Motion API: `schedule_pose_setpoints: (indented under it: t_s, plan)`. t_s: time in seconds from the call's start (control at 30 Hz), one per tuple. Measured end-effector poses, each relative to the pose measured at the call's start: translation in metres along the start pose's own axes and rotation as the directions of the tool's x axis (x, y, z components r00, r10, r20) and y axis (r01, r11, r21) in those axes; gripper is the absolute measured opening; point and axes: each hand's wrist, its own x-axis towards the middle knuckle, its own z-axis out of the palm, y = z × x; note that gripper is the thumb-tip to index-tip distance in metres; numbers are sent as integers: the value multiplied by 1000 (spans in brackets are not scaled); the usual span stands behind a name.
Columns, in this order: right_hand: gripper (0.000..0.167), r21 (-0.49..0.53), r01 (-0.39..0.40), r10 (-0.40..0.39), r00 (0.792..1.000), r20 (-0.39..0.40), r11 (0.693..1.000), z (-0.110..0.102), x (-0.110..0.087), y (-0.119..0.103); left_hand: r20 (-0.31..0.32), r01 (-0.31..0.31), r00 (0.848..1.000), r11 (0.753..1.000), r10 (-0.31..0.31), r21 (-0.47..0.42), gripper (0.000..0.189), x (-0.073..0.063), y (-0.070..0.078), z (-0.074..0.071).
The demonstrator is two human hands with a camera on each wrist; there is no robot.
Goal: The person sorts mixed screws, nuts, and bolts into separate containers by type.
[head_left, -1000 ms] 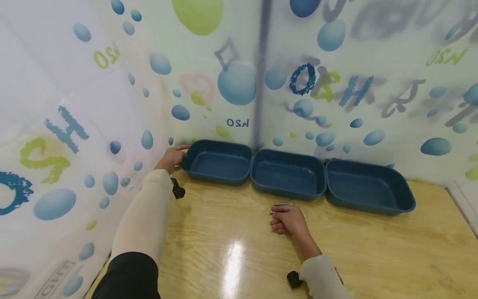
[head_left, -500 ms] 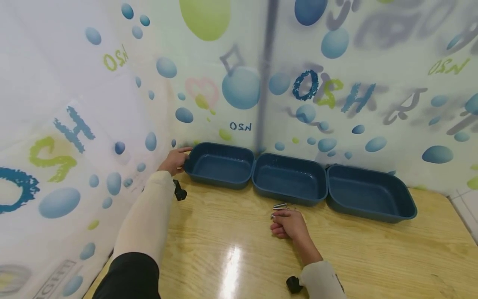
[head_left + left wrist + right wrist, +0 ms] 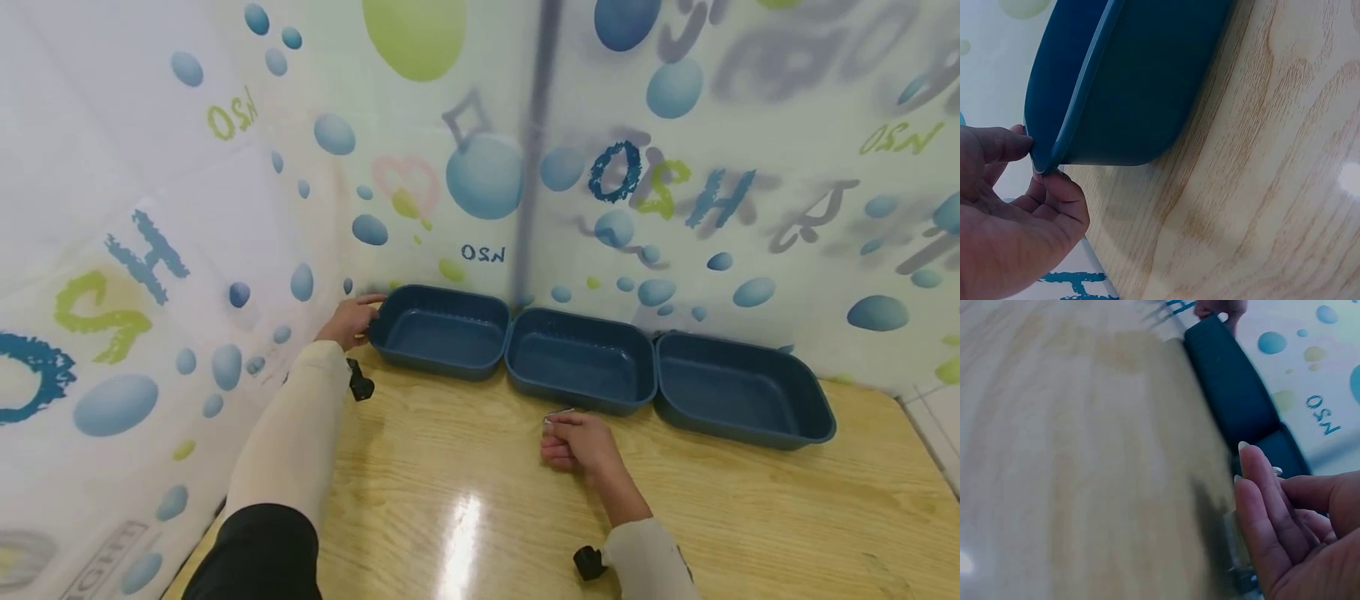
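Observation:
My left hand [image 3: 349, 322] pinches the outer end rim of the left blue tub [image 3: 1129, 94], thumb inside and curled fingers beneath the rim. Just in front of the middle blue tub [image 3: 581, 354], my right hand [image 3: 581, 443] is low over the table. Between its thumb and fingertips shows the small round silver head of a screw [image 3: 1277, 470]; the fingers hide its shank. Shiny metal pieces [image 3: 1242, 575] lie on the table beneath that hand, partly covered by it in the right wrist view.
A third blue tub [image 3: 742, 387] continues the row to the right. All three stand on the wooden table [image 3: 420, 467] along a patterned curtain [image 3: 480, 100]. The curtain also closes off the left side. Black camera mounts [image 3: 590, 563] sit at the wrists.
My right hand has shifted slightly forward toward the middle tub and now covers most of the metal pieces seen beyond its fingertips earlier. The left hand keeps its hold on the left tub's rim.

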Motion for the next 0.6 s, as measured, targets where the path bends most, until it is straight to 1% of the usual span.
schedule_pose_setpoints:
  t_s: [0.1, 0.2, 0.3, 0.47, 0.6]
  plan:
    - [29, 5, 12, -12, 1000, 4, 1000, -1, -1, -8, -5, 0, 1000, 1000, 0, -12, 55, -1, -3, 2]
    - [29, 13, 31, -31, 999, 11, 999, -4, -2, -22, -4, -2, 1000, 1000, 2, -26, 54, -1, 0, 4]
    - [29, 21, 43, -43, 999, 22, 999, -4, -2, -33, 5, -12, 1000, 1000, 12, -23, 55, -2, 0, 4]
    - [30, 58, 63, -67, 995, 69, 996, 4, 3, -52, 17, -38, 999, 999, 39, -23, 58, -3, -2, 1]
    - [33, 106, 34, -48, 989, 137, 994, 13, 8, -65, 24, -46, 999, 999, 47, -29, 58, -7, -3, 1]
